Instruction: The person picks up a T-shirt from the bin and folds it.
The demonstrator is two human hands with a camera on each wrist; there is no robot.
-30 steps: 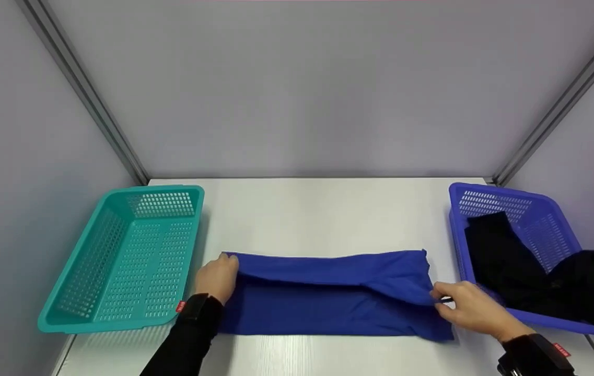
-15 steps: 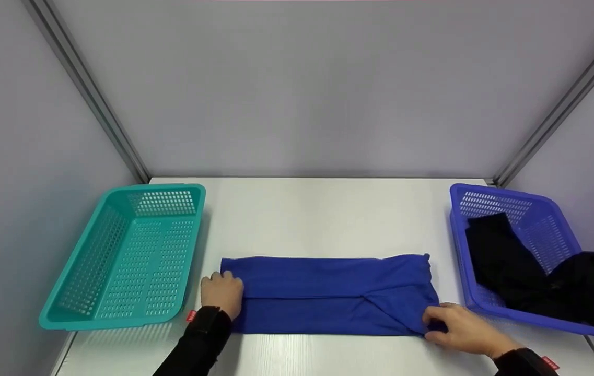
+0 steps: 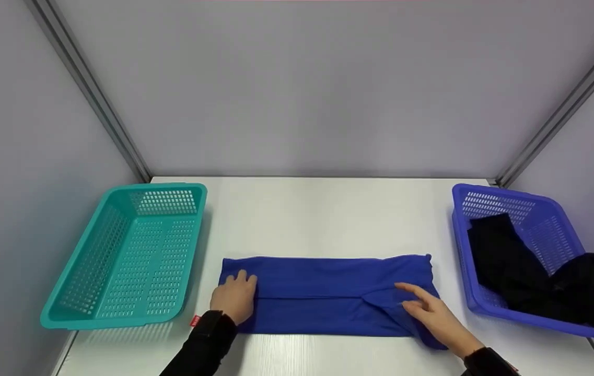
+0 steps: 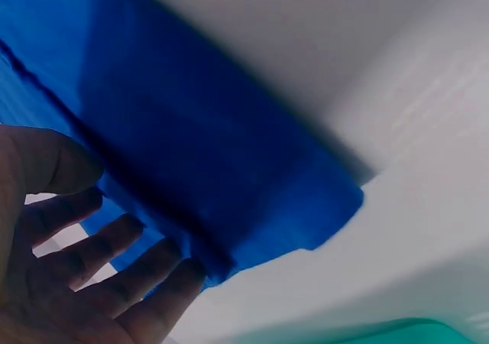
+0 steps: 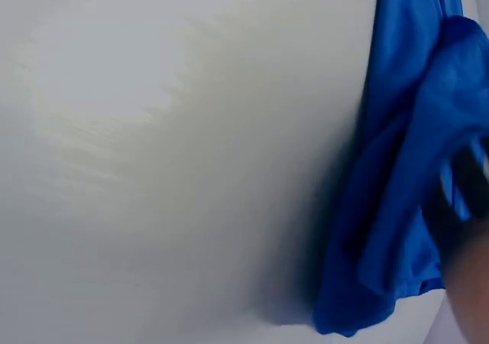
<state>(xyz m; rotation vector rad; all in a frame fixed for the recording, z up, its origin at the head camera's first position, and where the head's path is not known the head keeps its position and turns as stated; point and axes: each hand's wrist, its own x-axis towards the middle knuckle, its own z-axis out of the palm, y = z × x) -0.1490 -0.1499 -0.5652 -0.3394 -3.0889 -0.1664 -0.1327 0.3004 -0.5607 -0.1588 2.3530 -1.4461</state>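
A blue cloth garment (image 3: 307, 277) lies folded into a long strip on the table, a fold line running along its middle. My left hand (image 3: 234, 296) rests on its left end. In the left wrist view the left fingers (image 4: 164, 271) are spread and fairly straight at the fold edge of the blue cloth (image 4: 206, 122). Over the right end hovers my right hand (image 3: 432, 316), its index finger and thumb stretched apart. Seen from the right wrist, that right end of the cloth (image 5: 382, 229) is loose and wrinkled, and the right hand (image 5: 466, 237) is partly cut off and blurred.
A green perforated basket (image 3: 189, 261) stands at the left. At the right, a purple basket (image 3: 461, 245) holds a black garment (image 3: 516, 261), part of which hangs over its front right rim. The white table (image 3: 323, 214) meets grey walls at the back and sides.
The upper flap has come down toward me and now lies flat. My right hand has let go of the cloth's right edge and moved left above it. My left hand has slid slightly nearer and right.
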